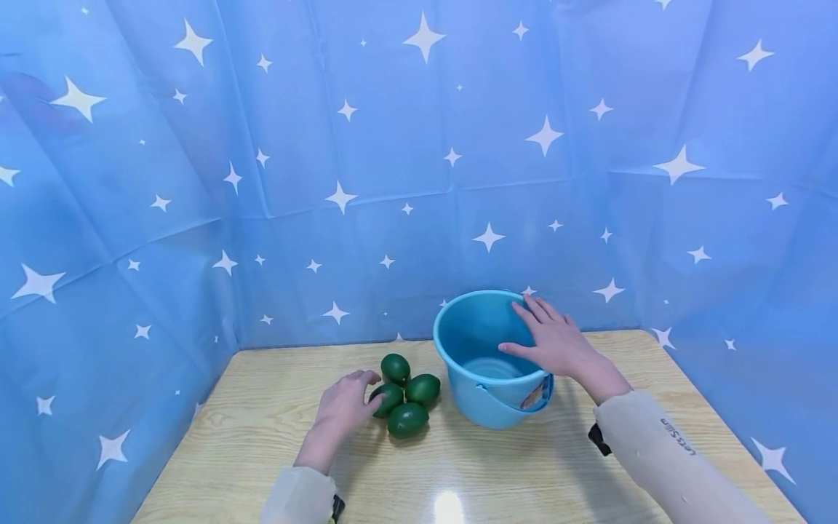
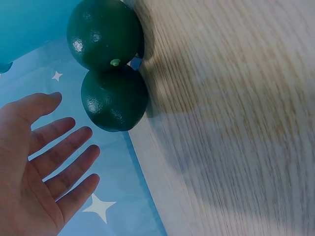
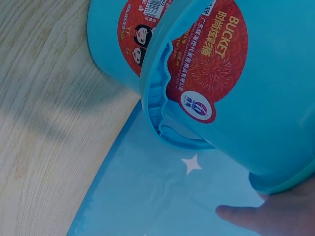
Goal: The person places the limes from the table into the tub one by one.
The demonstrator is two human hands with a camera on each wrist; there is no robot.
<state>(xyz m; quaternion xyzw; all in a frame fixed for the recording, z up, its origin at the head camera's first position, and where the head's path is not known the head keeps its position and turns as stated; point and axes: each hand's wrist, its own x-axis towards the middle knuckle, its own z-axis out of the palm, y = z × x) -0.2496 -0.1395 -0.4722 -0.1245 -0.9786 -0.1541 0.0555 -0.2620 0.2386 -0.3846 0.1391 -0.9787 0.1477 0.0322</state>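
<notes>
Several dark green limes [image 1: 407, 421] sit in a cluster on the wooden table, left of a light blue bucket [image 1: 471, 400]. My left hand [image 1: 347, 404] is at the cluster's left side, its thumb and fingers spread around the leftmost lime [image 1: 389, 399]. In the left wrist view that hand's fingers are loosely extended, with a gap between them and the nearest lime [image 2: 115, 98]. The bucket stands upright, its inside visible from above. Across its right rim lies my right hand [image 1: 559, 346], fingers extended and thumb over the opening.
The bucket's handle [image 1: 511, 406] hangs down at its front right. A red label [image 3: 211, 64] is on its outer wall. Behind the wooden table [image 1: 262, 422] and along both sides hangs a blue curtain [image 1: 393, 167] with white stars.
</notes>
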